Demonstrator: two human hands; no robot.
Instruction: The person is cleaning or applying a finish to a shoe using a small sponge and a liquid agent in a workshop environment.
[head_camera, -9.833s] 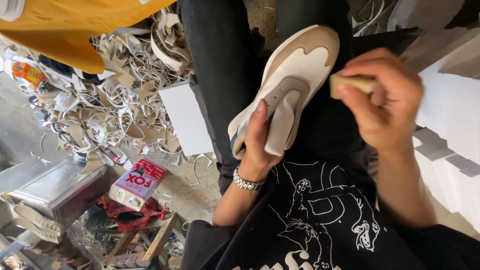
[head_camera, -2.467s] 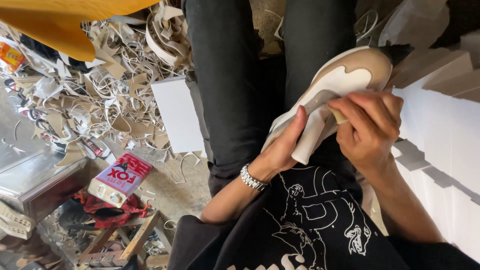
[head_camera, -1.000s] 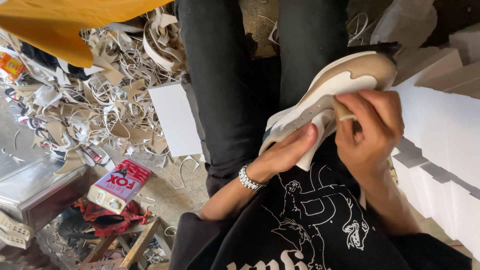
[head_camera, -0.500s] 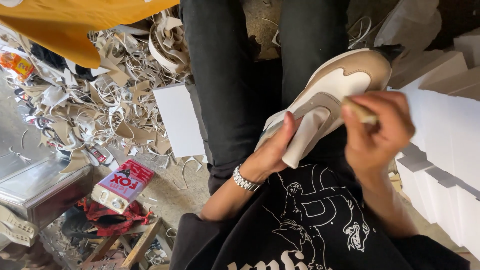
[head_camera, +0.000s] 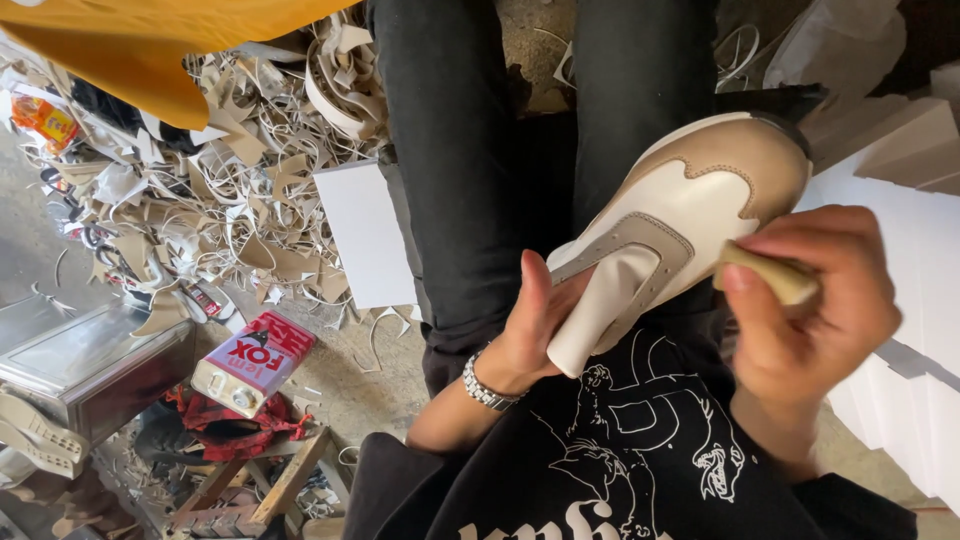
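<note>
A cream and tan shoe upper (head_camera: 700, 205) rests over my lap, toe pointing away at the upper right. My left hand (head_camera: 535, 325) grips it from the left near its tongue, thumb raised; a metal bracelet sits on that wrist. My right hand (head_camera: 815, 300) is beside the shoe's right side, fingers closed on a small tan block (head_camera: 765, 275) whose end touches or nearly touches the upper. My legs in black trousers (head_camera: 470, 170) lie beneath.
A heap of pale leather offcuts (head_camera: 210, 190) covers the floor on the left. A red and white tin can (head_camera: 255, 362) lies by a metal box (head_camera: 95, 370). A white sheet (head_camera: 365, 235) lies beside my leg. White boxes (head_camera: 915, 260) are stacked at right. Yellow cloth (head_camera: 150, 40) hangs at top left.
My right hand with the tan block has slid off the shoe's top to its right side. The left hand keeps its grip, and the shoe has barely shifted.
</note>
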